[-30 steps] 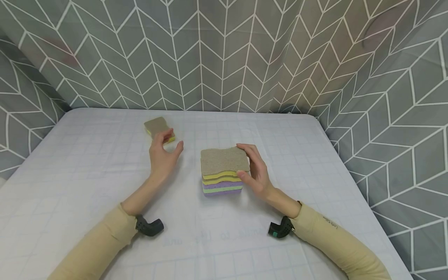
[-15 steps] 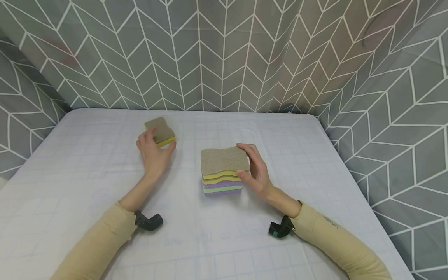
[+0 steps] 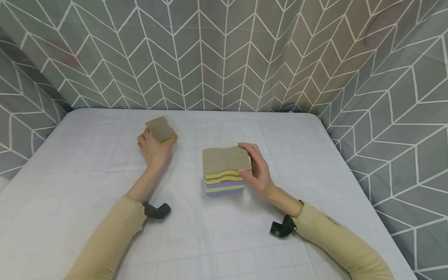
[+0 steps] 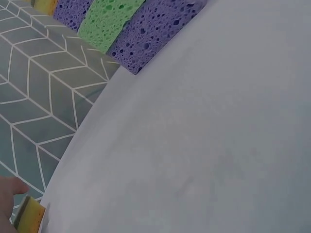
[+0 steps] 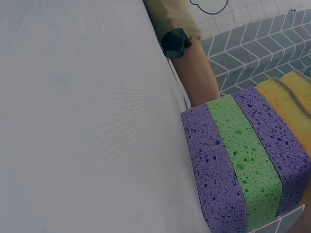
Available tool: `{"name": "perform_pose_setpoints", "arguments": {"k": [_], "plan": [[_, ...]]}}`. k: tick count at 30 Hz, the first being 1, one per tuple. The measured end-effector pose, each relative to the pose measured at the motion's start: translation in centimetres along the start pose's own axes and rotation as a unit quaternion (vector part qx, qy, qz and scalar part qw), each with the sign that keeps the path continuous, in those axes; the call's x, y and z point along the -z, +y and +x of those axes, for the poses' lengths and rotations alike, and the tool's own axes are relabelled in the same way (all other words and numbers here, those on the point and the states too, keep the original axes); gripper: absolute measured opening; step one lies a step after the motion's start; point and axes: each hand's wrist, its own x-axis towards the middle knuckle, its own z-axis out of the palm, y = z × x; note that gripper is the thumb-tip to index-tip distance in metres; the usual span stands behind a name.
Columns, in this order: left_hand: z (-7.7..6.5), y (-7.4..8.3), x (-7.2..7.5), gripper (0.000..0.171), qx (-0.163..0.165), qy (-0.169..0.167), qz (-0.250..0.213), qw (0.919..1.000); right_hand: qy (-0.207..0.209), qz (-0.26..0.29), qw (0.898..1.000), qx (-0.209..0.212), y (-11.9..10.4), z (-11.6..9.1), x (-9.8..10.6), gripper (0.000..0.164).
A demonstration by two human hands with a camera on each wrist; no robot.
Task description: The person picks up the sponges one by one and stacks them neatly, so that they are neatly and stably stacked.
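Note:
At the far left of the table in the head view, my left hand (image 3: pixel 155 152) grips a yellow sponge (image 3: pixel 161 129) with a grey-brown top, thumb on its right side and fingers on its left. The yellow edge of that sponge (image 4: pixel 32 216) peeks out beside the thumb in the left wrist view. Near the middle stands a stack of sponges (image 3: pixel 226 160), two yellow ones over purple, green and purple layers. My right hand (image 3: pixel 259 171) holds the stack's right end, thumb at the front and fingers behind. Its holes and coloured layers (image 5: pixel 245 160) show closely in the right wrist view.
A white cloth with faint grid lines covers the table (image 3: pixel 196 249). Grey curtains (image 3: pixel 210 54) with white herringbone lines hang behind it and along both sides. Each sleeve carries a black wrist camera, one on the left (image 3: pixel 157 210) and one on the right (image 3: pixel 282 227).
My left hand moved from the lone sponge's near right side round to its near edge, and its thumb and fingers have closed on the sponge. The right hand and the stack stayed put.

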Motion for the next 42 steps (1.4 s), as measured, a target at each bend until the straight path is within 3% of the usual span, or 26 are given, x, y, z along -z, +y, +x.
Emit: {"name": "perform_pose_setpoints", "arguments": {"k": [6, 14, 28, 42], "plan": [[0.3, 0.5, -0.9, 0.102, -0.005, 0.006, -0.004, 1.0, 0.0, 0.002, 1.0, -0.009, -0.2, 0.0, -0.1, 0.082], [0.5, 0.3, -1.4, 0.092, -0.019, 0.035, -0.002, 0.9992, 0.001, -0.001, 1.0, -0.015, -0.3, 0.1, -0.1, 0.083], [0.4, 0.1, -1.1, 0.09, -0.011, 0.012, -0.016, 0.9997, -0.001, -0.001, 1.0, -0.003, 0.0, 0.0, -0.1, 0.08], [0.0, 0.2, -0.8, 0.086, 0.009, 0.018, -0.032, 0.9993, 0.0, -0.008, 1.0, -0.009, -0.1, -0.1, -0.1, 0.08]]}}
